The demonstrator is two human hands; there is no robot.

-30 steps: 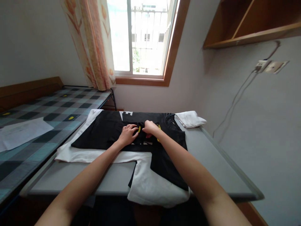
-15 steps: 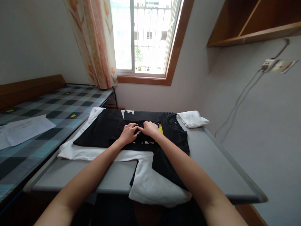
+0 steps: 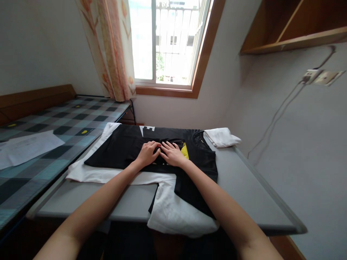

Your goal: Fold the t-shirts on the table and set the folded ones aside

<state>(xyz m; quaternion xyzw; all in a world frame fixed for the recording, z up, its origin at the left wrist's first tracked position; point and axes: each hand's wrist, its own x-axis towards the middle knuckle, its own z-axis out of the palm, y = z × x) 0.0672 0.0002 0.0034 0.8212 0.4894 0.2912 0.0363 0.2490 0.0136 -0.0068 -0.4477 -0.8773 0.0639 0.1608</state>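
Observation:
A black T-shirt (image 3: 108,151) with white letters and a yellow patch (image 3: 184,151) lies flat, its neck to the right. Beneath it is a white garment (image 3: 173,206), whose sleeve hangs over the table's near edge. Black cloth is bunched at the middle of the shirt. My left hand (image 3: 148,154) rests on that cloth, fingers slightly bent and thumb apart. Touching it nearly tip to tip, my right hand (image 3: 173,154) lies palm down with fingers spread, beside the yellow patch. The cloth under both palms is hidden.
The clothes lie on a grey table (image 3: 244,191). A folded white cloth (image 3: 222,137) sits at its far right corner. To the left is a bed with a checked mattress (image 3: 65,119) and paper sheets (image 3: 32,148). A cable (image 3: 273,115) hangs along the right wall.
My right hand has flattened and spread its fingers, where before they were bunched on the cloth. More of the yellow patch shows. My left hand has hardly moved.

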